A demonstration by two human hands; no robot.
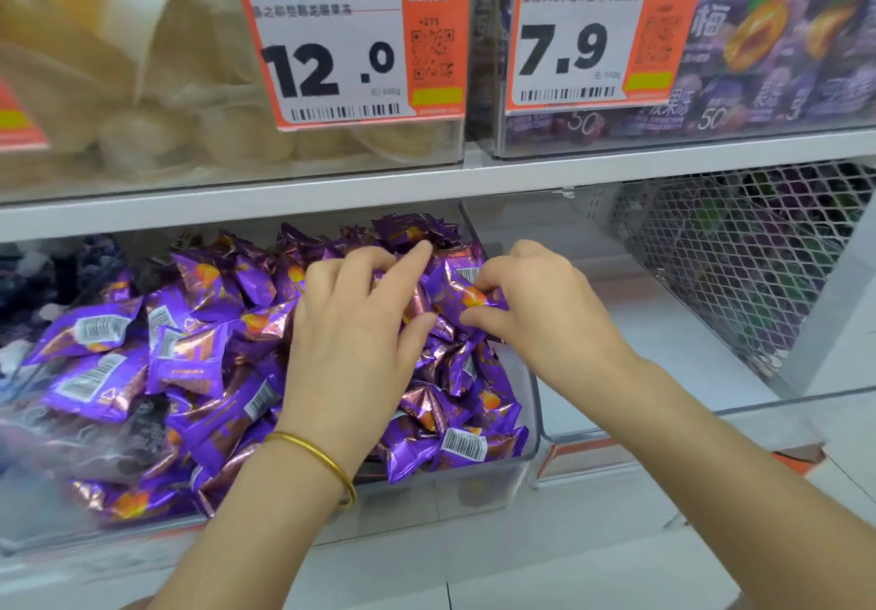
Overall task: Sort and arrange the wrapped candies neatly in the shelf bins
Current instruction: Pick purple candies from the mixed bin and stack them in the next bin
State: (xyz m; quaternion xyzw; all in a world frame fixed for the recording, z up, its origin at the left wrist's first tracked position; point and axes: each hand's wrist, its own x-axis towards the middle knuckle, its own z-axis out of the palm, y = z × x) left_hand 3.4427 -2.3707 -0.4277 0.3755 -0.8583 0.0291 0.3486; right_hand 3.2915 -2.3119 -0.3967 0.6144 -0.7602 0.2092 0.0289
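Note:
A clear plastic bin (531, 401) on the lower shelf is heaped with several purple wrapped candies (199, 353), some showing white barcode labels. My left hand (351, 339), with a gold bangle on the wrist, lies over the top of the pile, fingers curled into the wrappers and index finger stretched toward the back. My right hand (535, 306) is at the bin's right rim and pinches one purple candy (455, 294) between thumb and fingers. The candies under my left palm are hidden.
To the right is a clear bin (663, 363) showing its white floor, backed by a wire mesh panel (739, 249). The upper shelf (426, 192) holds a bin of pale jelly cups with a 12.0 tag (351, 45) and a bin of purple packs with a 7.9 tag (597, 36).

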